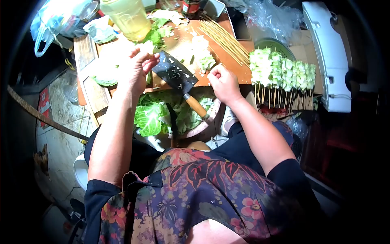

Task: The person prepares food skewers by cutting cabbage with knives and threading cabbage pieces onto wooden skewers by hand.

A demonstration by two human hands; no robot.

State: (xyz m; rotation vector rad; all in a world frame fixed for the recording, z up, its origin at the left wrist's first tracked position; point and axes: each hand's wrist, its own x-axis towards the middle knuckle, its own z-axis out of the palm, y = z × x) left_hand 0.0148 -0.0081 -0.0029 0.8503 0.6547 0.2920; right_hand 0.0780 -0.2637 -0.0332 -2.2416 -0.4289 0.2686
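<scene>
My left hand (139, 70) is raised over the left part of the wooden board, its fingers curled near a pale piece of cabbage (146, 47). Right of it lies a cleaver (174, 73) with a wooden handle, bits of cabbage stuck on its dark blade. My right hand (224, 83) is closed at the board's front edge, fingertips pinched together; what they hold, if anything, is too small to name. Chopped cabbage (206, 62) lies just beyond it. Thin wooden skewers (223, 38) are spread at the back right.
Skewered cabbage (280, 69) stands in rows at the right, by a green basket (280, 45) and a white foam box (331, 61). A plastic jug (128, 18) is at the back. Below the board edge, a basin (203, 129) holds cabbage leaves (149, 116).
</scene>
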